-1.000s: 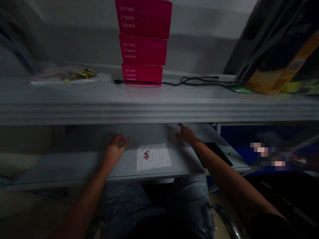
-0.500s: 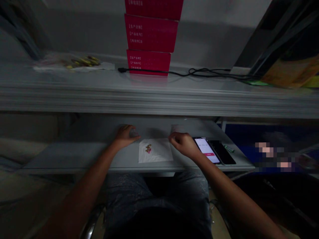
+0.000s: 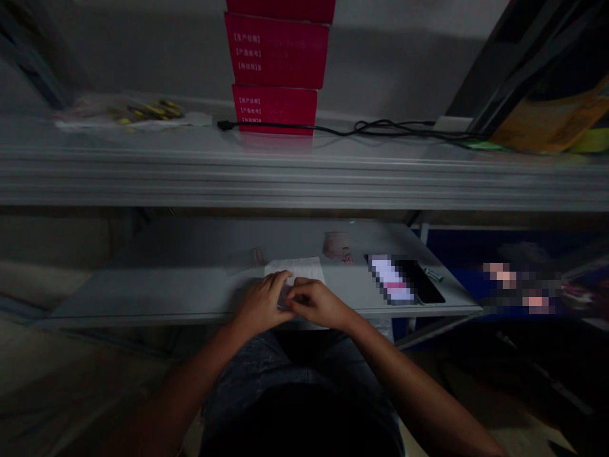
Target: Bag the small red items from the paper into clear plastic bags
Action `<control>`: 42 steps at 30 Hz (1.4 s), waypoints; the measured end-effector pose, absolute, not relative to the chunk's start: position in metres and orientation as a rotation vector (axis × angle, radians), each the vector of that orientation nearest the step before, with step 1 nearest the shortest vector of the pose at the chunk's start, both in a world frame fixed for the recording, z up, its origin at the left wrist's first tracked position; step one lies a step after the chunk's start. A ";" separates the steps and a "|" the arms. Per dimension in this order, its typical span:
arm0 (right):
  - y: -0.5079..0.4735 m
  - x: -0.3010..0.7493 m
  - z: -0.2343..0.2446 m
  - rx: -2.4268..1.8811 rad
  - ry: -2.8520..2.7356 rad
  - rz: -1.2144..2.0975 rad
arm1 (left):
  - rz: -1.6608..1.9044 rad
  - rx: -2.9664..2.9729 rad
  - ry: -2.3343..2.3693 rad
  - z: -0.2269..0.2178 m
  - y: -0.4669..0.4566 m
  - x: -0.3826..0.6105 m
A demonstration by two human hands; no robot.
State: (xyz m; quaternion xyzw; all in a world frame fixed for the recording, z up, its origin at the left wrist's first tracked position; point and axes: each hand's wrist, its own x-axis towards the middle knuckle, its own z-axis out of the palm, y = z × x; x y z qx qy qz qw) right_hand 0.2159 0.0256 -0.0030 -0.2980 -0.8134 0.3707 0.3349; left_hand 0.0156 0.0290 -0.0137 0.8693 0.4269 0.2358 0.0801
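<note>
Both hands meet over the near part of a white sheet of paper on the grey table. My left hand curls its fingers around a small translucent thing, mostly hidden and too dim to name. My right hand is closed, thumb and forefinger pinched at that thing's edge; what is in the pinch cannot be made out. Beyond the right hand lies a small clear packet with red bits by it. A faint clear plastic piece lies left of the paper.
Right of my hands lie a lit phone and a dark phone-like slab, with a small green-and-white item beside them. A raised shelf crosses behind, carrying red boxes, a black cable and a plastic bag.
My hands have come together from either side of the paper and nearer to me. They now hide the small brown and pink pieces seen on it. The view has shifted slightly.
</note>
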 end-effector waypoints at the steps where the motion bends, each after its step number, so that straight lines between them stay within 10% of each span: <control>1: 0.025 0.217 -0.005 -0.781 -2.086 1.024 | 0.676 2.580 1.287 -0.015 0.028 0.015; 42: -0.047 0.209 -0.004 -0.555 -2.631 1.135 | 0.259 1.787 0.628 -0.005 -0.030 0.005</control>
